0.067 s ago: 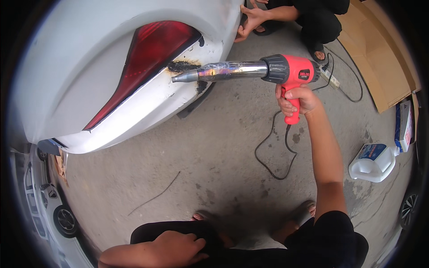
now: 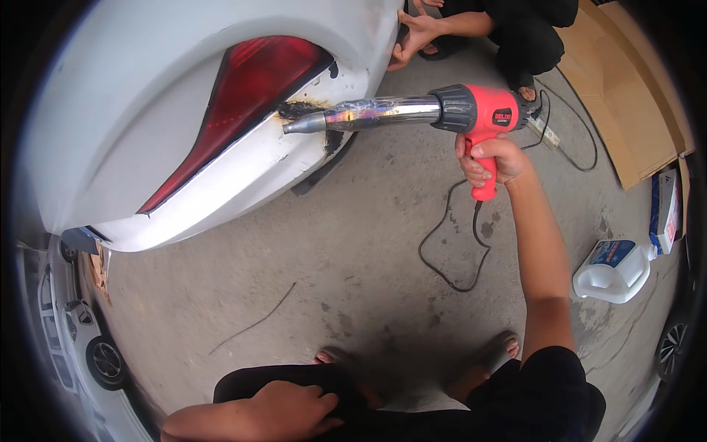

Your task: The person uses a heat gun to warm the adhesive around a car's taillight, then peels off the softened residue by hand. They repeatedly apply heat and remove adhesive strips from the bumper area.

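Observation:
My right hand (image 2: 495, 160) is wrapped around the grip of a red and black heat gun (image 2: 492, 110). Its long, heat-tinted metal nozzle (image 2: 368, 114) points left, with the tip close in front of the white car bumper (image 2: 254, 158); whether it touches cannot be made out. Around the nozzle tip the bumper has a blackened, scorched patch (image 2: 294, 110) with brownish edges, partly hidden by the metal. A red tail light (image 2: 258, 81) sits just beyond. My left hand (image 2: 294, 410) rests on my left thigh, fingers curled in, with nothing visible in it.
The gun's black cord (image 2: 442, 276) loops on the concrete floor. At the top, another person's hand (image 2: 418, 33) is beside the car's edge. Cardboard (image 2: 618, 88), a power strip (image 2: 545, 132) and a white jug (image 2: 613, 272) lie right. A thin wire (image 2: 254, 324) lies left.
The heat gun's body and my right hand have shifted very slightly up and to the right. The nozzle tip stays by the scorched patch, and my left hand remains where it was.

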